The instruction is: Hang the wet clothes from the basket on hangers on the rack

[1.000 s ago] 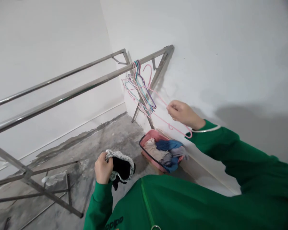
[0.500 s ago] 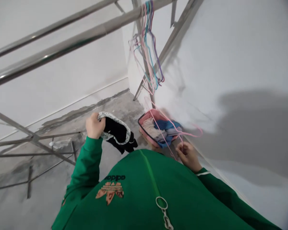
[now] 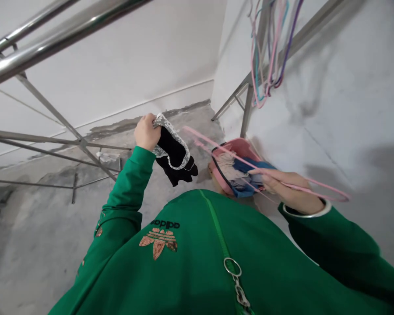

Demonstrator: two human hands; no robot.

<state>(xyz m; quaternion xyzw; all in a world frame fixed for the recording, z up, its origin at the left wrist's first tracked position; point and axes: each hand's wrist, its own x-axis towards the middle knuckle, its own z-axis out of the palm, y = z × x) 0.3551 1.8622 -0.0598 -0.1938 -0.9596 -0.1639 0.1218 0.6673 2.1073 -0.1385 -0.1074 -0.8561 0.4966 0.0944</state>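
A black garment with white lace trim [image 3: 172, 146] hangs from my left hand [image 3: 147, 132], whose fingers are closed on its lace edge. The lace forms an open loop, and the dark cloth droops below it. My right hand [image 3: 287, 187] is closed around a pink clothes hanger [image 3: 223, 151], held sideways. One end of the hanger points toward the garment, with a gap between them. Beneath the hanger, on the floor, stands a pink basket [image 3: 223, 177] with beige, blue and greyish clothes [image 3: 246, 173] in it.
Several coloured hangers [image 3: 271, 57] hang at the upper right beside the wall. A metal drying rack [image 3: 65, 41] spans the upper left, its crossed legs [image 3: 82, 142] standing on the concrete floor [image 3: 95, 245]. White walls meet behind the basket.
My right hand has turned and raised the pink hanger, bringing one end toward the garment. The view has shifted, so the rack and hanging hangers sit differently. My left hand still grips the lace.
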